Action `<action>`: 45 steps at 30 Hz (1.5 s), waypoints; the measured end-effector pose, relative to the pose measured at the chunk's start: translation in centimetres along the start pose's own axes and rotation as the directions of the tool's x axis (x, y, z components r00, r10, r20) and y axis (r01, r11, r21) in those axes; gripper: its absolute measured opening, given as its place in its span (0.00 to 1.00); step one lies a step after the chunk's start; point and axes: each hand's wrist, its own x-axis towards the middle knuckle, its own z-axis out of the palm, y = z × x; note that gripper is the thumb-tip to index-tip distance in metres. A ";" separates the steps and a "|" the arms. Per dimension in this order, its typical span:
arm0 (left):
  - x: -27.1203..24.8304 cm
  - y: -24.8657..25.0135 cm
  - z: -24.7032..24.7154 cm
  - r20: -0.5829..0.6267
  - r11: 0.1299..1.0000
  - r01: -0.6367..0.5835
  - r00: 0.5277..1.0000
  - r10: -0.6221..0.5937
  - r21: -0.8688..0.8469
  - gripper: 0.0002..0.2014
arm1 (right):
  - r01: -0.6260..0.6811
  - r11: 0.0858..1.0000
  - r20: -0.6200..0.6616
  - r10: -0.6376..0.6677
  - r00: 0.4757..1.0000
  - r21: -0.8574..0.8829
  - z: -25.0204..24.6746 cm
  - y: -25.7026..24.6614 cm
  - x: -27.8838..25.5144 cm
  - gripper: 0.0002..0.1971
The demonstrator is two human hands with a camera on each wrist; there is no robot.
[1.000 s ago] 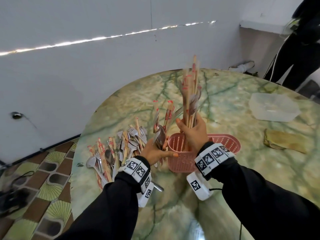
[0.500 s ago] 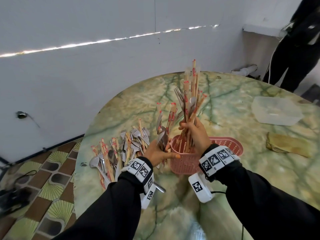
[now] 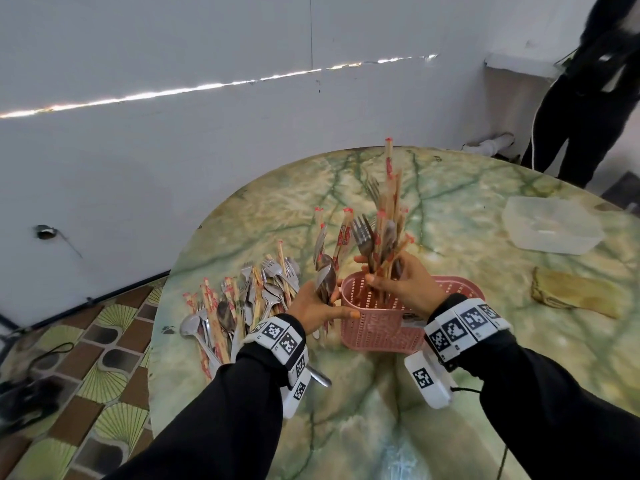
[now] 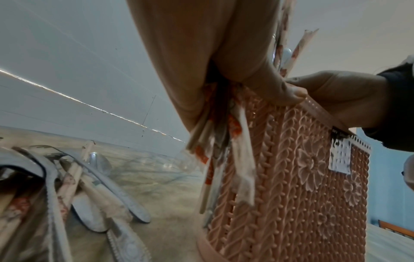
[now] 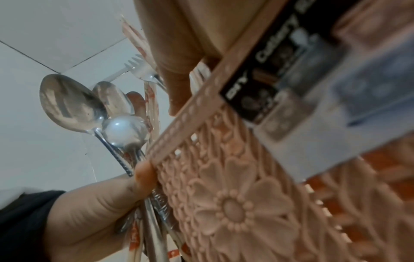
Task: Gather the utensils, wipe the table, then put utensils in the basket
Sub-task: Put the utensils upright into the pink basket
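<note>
A pink plastic basket (image 3: 381, 327) stands on the green marble table (image 3: 450, 393) in front of me. My right hand (image 3: 398, 282) grips a bundle of forks, spoons and wrapped chopsticks (image 3: 382, 233), whose lower ends are inside the basket's left compartment. My left hand (image 3: 317, 306) holds a smaller bunch of spoons and chopsticks (image 3: 327, 261) just left of the basket, its thumb (image 4: 289, 94) on the basket rim (image 4: 318, 109). A loose pile of utensils (image 3: 249, 299) lies on the table farther left. The left wrist view shows the chopstick ends (image 4: 212, 159) hanging beside the basket wall (image 4: 291, 186).
A clear plastic container (image 3: 550, 230) sits at the table's far right, with a yellowish cloth (image 3: 575, 296) nearer. A person in black (image 3: 588, 98) stands beyond the table's far right. A white wall (image 3: 173, 150) runs close behind the table, and the table edge drops to tiled floor (image 3: 86, 358) on the left.
My right hand has lowered its bundle down into the basket. The left hand stays by the basket's left side with its own bunch.
</note>
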 end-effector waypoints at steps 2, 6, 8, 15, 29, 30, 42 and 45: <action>0.1 0.0 -0.1 -0.003 1.000 0.000 1.000 0.000 0.009 0.20 | -0.023 0.999 -0.023 0.022 0.999 -0.037 -0.7 0.2 -0.2 0.17; -0.1 0.1 0.1 -0.027 0.999 0.008 1.000 -0.006 0.051 0.19 | -0.003 0.998 -0.121 0.011 0.993 0.064 -0.9 0.2 -0.3 0.13; -0.1 0.3 0.1 -0.034 0.997 0.005 0.999 -0.002 0.076 0.19 | 0.019 0.989 -0.174 0.007 0.985 0.148 -0.6 0.1 0.0 0.13; -0.4 1.1 0.0 -0.030 0.994 -0.009 0.999 0.013 0.111 0.19 | 0.131 0.908 -0.256 -0.027 0.966 0.398 1.5 -1.5 0.8 0.22; -0.5 1.2 0.0 -0.026 0.995 -0.025 0.999 0.028 0.101 0.22 | 0.107 0.947 -0.255 -0.028 0.967 0.303 1.6 -0.5 1.0 0.19; -0.6 1.2 0.0 -0.028 0.995 -0.023 0.999 0.025 0.098 0.23 | 0.115 0.952 -0.239 -0.046 0.970 0.284 1.5 -0.6 0.9 0.17; -0.4 0.8 -0.2 -0.009 0.996 -0.014 1.000 0.015 0.089 0.20 | 0.043 0.997 0.056 -0.047 0.997 0.059 -0.1 -1.5 -0.1 0.37; -0.3 0.6 -0.1 -0.014 0.998 0.009 1.000 -0.008 0.054 0.19 | -0.057 0.992 0.195 0.079 0.978 -0.117 -0.5 -1.2 0.2 0.51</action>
